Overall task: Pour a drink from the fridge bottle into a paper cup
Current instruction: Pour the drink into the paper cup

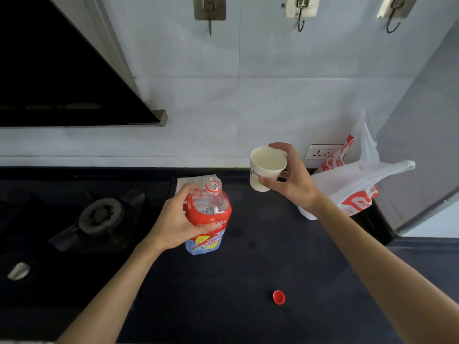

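The left hand (173, 222) wraps its fingers (185, 192) around the upper body of a clear plastic drink bottle (207, 217) with a red and blue label, thumb across the label's front and the other fingers curled behind the shoulder. The bottle stands roughly upright on the dark counter (248, 269), its open neck just above the fingertips. The right hand (293, 180) holds a white paper cup (265, 167) up off the counter, pinched between the thumb on the near side and the fingers (280, 146) over the far rim; the cup tilts its mouth toward the camera and looks empty inside. Cup and bottle are near each other but apart. The red bottle cap (278, 297) lies on the counter well below both hands, closer to the right forearm. Behind the right wrist sits a white plastic bag (352, 184) with red print. Left of the left hand is a gas burner (101, 216).
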### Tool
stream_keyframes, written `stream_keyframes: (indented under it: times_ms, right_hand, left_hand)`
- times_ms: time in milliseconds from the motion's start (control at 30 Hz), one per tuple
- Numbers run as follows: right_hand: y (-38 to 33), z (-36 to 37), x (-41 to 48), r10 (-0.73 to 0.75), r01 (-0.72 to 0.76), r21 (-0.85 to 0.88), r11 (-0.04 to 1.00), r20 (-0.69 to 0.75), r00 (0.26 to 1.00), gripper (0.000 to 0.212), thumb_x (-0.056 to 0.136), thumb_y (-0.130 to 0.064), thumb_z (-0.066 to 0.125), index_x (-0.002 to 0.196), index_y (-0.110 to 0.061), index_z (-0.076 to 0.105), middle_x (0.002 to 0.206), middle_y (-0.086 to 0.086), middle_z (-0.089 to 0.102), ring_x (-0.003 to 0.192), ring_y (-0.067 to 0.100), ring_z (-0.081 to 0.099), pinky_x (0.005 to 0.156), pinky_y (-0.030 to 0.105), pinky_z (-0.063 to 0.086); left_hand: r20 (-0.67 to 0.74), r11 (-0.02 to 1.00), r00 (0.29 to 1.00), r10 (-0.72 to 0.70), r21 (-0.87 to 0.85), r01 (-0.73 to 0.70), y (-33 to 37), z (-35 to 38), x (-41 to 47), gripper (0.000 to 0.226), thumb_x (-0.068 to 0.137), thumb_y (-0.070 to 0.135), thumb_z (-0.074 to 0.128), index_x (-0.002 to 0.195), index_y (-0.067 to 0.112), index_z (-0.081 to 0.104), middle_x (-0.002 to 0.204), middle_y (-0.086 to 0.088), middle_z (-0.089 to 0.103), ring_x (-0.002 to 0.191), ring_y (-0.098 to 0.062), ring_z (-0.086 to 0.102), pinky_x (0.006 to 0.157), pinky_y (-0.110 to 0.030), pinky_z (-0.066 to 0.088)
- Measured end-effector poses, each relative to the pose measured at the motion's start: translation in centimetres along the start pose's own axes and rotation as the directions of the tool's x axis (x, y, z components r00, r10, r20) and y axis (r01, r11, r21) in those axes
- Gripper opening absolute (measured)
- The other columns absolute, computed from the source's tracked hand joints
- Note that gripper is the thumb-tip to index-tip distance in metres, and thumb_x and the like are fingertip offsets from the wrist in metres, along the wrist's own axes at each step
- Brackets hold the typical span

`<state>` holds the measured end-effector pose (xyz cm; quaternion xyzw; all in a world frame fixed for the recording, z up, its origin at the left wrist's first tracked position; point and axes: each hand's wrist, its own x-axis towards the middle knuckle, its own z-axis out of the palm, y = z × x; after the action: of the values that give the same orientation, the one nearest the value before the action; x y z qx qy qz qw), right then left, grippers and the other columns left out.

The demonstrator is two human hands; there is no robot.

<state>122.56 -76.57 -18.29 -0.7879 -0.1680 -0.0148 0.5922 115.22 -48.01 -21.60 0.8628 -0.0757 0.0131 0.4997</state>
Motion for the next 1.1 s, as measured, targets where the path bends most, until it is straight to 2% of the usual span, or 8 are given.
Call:
stream_keyframes:
  times_ms: [100, 233, 367, 467, 600, 700, 900, 1100]
  right_hand:
    - [1.3, 0.5, -0.3, 0.025, -0.025, -0.019, 1.0, -0.01, 1.0, 0.07, 0.077, -0.006, 0.081, 0.129, -0.026, 0.038, 0.118, -0.003, 0.053, 0.11, 0.018, 0.056, 0.091, 0.034, 0.055]
    - [3.3, 1.1, -0.5, 0.048, -0.05, -0.096, 0.994, -0.018, 0.999, 0.071, 0.074, -0.006, 0.083, 0.126, -0.026, 0.038, 0.115, -0.009, 0.05, 0.102, 0.011, 0.056, 0.08, 0.024, 0.055]
    - [6.3, 1.8, -0.7, 0.13, -0.132, -0.069, 0.989, -0.033, 0.991, 0.072, 0.072, -0.006, 0.085, 0.125, -0.022, 0.04, 0.118, -0.013, 0.05, 0.107, 0.005, 0.054, 0.082, 0.025, 0.056]
    - [8.7, 2.5, -0.9, 0.231, -0.233, -0.025, 0.972, -0.071, 0.97, 0.076, 0.071, -0.008, 0.087, 0.128, -0.023, 0.038, 0.121, -0.003, 0.051, 0.112, 0.015, 0.055, 0.086, 0.028, 0.056]
    - [11.3, 3.5, -1.0, 0.311, -0.318, -0.093, 0.943, -0.082, 0.947, 0.085, 0.071, -0.009, 0.087, 0.135, -0.022, 0.032, 0.125, 0.002, 0.046, 0.114, 0.017, 0.05, 0.093, 0.029, 0.051]
    - [13.1, 4.0, -1.2, 0.35, -0.359, -0.123, 0.925, -0.09, 0.932, 0.087, 0.071, -0.008, 0.087, 0.138, -0.019, 0.033, 0.126, 0.002, 0.046, 0.114, 0.018, 0.05, 0.093, 0.026, 0.046]
    - [15.9, 5.1, -1.3, 0.412, -0.416, -0.175, 0.892, -0.06, 0.909, 0.076, 0.07, -0.013, 0.088, 0.128, -0.026, 0.04, 0.122, -0.001, 0.05, 0.114, 0.02, 0.052, 0.087, 0.026, 0.048]
    - [17.0, 5.6, -1.7, 0.474, -0.492, -0.171, 0.854, -0.136, 0.87, 0.075, 0.071, -0.011, 0.086, 0.128, -0.025, 0.039, 0.12, -0.002, 0.048, 0.112, 0.019, 0.05, 0.085, 0.028, 0.048]
  left_hand:
    - [0.012, 0.999, 0.999, -0.04, -0.009, 0.04, -1.1, 0.3, -0.9, 0.08, 0.059, 0.026, 0.095, 0.124, 0.028, 0.05, 0.118, 0.01, 0.066, 0.108, -0.009, 0.066, 0.081, -0.035, 0.062]
    - [0.021, 0.996, 0.997, -0.076, -0.042, 0.076, -2.3, 1.2, -2.3, 0.079, 0.059, 0.022, 0.096, 0.123, 0.026, 0.048, 0.115, 0.012, 0.066, 0.108, -0.007, 0.066, 0.08, -0.032, 0.062]
    - [0.026, 0.99, 0.994, -0.107, -0.09, 0.109, -3.7, 1.8, -3.2, 0.079, 0.059, 0.017, 0.096, 0.122, 0.025, 0.049, 0.115, 0.018, 0.065, 0.111, -0.009, 0.066, 0.08, -0.031, 0.061]
    - [0.035, 0.984, 0.991, -0.13, -0.12, 0.133, -4.8, 2.1, -3.8, 0.079, 0.059, 0.011, 0.095, 0.122, 0.023, 0.049, 0.116, 0.017, 0.064, 0.111, -0.01, 0.065, 0.081, -0.034, 0.061]
    - [0.068, 0.979, 0.987, -0.146, -0.135, 0.154, -6.2, 2.2, -4.6, 0.081, 0.058, 0.017, 0.094, 0.124, 0.023, 0.047, 0.117, 0.014, 0.062, 0.115, -0.016, 0.064, 0.081, -0.036, 0.061]
    - [0.092, 0.976, 0.984, -0.155, -0.142, 0.167, -6.9, 2.3, -5.1, 0.08, 0.06, 0.016, 0.093, 0.124, 0.025, 0.046, 0.117, 0.013, 0.061, 0.115, -0.017, 0.063, 0.082, -0.034, 0.061]
    - [0.122, 0.98, 0.984, -0.134, -0.133, 0.15, -7.5, 2.3, -5.6, 0.077, 0.063, 0.012, 0.092, 0.119, 0.038, 0.045, 0.117, 0.015, 0.06, 0.116, -0.017, 0.062, 0.083, -0.028, 0.059]
    - [0.185, 0.977, 0.972, -0.144, -0.129, 0.169, -8.2, 2.5, -6.4, 0.08, 0.064, 0.015, 0.091, 0.121, 0.041, 0.042, 0.118, 0.022, 0.055, 0.12, -0.013, 0.058, 0.085, -0.03, 0.059]
